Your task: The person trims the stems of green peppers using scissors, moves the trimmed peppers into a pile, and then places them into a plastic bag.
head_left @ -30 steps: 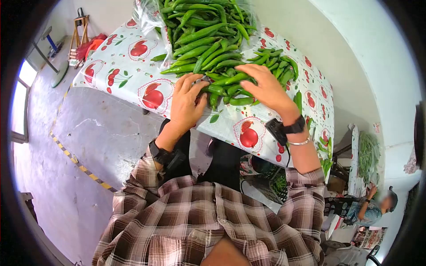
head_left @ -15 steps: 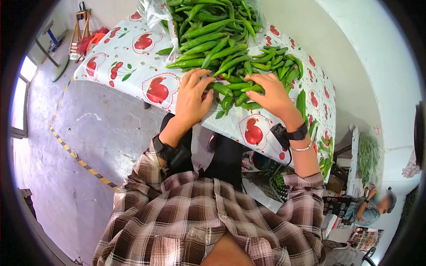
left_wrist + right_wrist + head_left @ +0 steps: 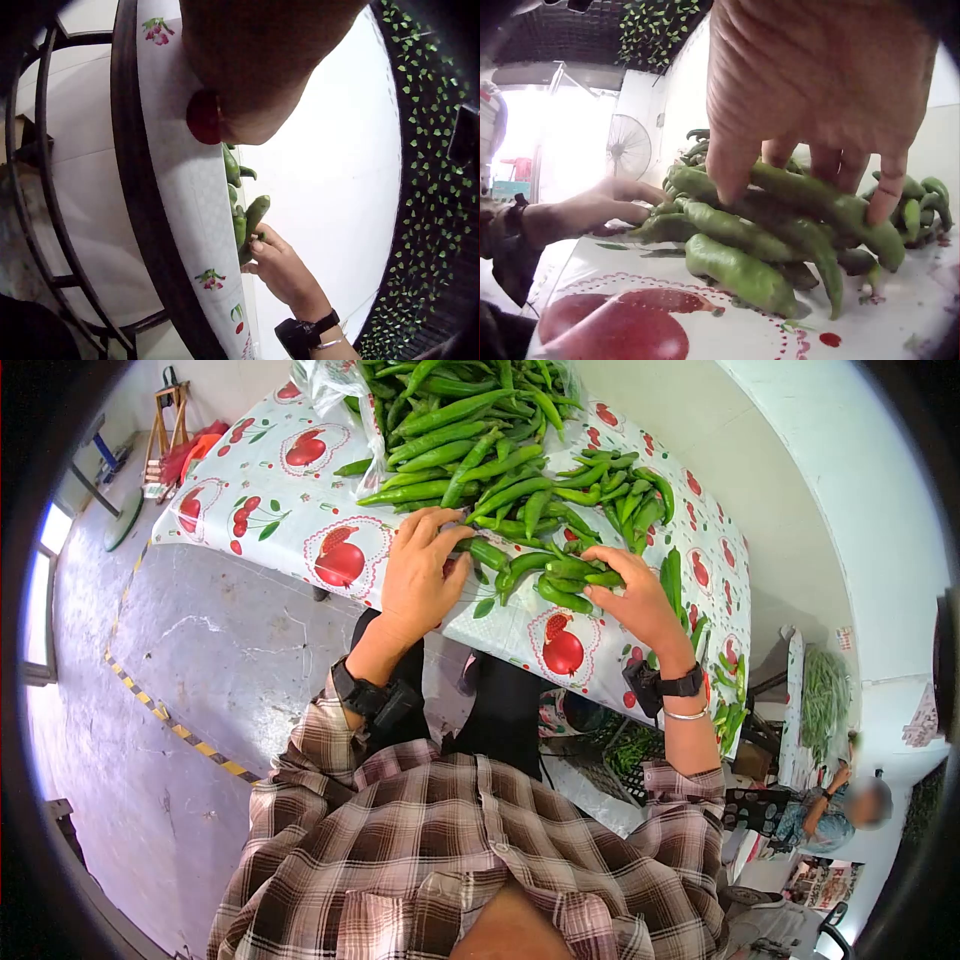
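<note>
A loose row of green chili peppers [image 3: 545, 568] lies near the table's front edge, between both hands. My right hand [image 3: 640, 600] holds several of these peppers [image 3: 787, 210] from above, thumb on the near side and fingers on the far side. At the left end of the row, my left hand [image 3: 415, 575] rests with fingers loosely bent, fingertips right at a pepper's end. In the right wrist view, the left hand's fingers [image 3: 630, 210] touch the peppers' ends. The left wrist view shows the right hand [image 3: 281, 270] on peppers, while the left hand's own fingers are hidden.
A large heap of chili peppers [image 3: 460, 435] spills from a clear plastic bag [image 3: 340, 385] behind the hands. A smaller pile [image 3: 635, 500] lies right of it, and more peppers [image 3: 735, 700] lie along the right edge. Fruit-patterned cloth [image 3: 270, 565] covers the table. Another person [image 3: 830, 815] is at far right.
My right hand has moved toward the front edge with several peppers, away from the heap. The row between the hands lies closer to me. My left hand has barely shifted.
</note>
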Demonstrator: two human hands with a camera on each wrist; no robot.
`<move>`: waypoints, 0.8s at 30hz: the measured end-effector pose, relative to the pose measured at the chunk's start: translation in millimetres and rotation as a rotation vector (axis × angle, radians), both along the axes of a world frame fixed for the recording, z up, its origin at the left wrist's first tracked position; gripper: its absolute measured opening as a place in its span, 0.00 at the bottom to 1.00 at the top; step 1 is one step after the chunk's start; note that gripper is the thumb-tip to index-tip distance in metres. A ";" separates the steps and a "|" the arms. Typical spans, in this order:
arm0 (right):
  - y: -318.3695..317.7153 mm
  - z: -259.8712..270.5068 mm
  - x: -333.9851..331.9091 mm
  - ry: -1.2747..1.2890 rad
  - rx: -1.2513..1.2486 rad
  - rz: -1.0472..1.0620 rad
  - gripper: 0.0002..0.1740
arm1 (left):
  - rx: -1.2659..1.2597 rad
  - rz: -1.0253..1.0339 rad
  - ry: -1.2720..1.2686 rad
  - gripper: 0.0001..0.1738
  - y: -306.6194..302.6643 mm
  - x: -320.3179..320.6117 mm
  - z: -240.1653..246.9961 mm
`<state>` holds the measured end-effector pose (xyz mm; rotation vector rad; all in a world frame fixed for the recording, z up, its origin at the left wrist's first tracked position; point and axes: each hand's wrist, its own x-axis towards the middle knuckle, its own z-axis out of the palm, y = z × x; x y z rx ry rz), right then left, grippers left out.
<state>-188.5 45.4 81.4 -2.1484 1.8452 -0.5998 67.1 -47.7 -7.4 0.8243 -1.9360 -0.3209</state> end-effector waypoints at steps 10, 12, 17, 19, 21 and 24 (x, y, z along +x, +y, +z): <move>6.0 -8.4 -20.1 -0.767 0.136 -0.139 0.26 | -0.009 0.000 -0.004 0.16 -0.3 -1.2 -0.8; 8.2 -7.4 -24.2 -0.804 0.172 -0.185 0.25 | 0.005 0.013 -0.011 0.15 0.0 -1.2 -0.2; 9.4 -14.6 -32.0 -0.884 0.147 -0.297 0.21 | 0.006 -0.001 -0.019 0.15 0.5 0.5 -0.1; 14.2 -12.8 -36.4 -0.956 0.101 -0.302 0.18 | -0.004 -0.015 -0.003 0.16 -3.4 -1.8 -3.7; 22.8 -8.3 -41.8 -1.001 0.046 -0.353 0.18 | 0.023 -0.001 -0.031 0.16 -0.5 -2.0 -1.6; 50.7 3.6 -62.9 -0.926 -0.059 -0.465 0.16 | -0.012 0.003 -0.082 0.15 0.0 -1.8 -1.2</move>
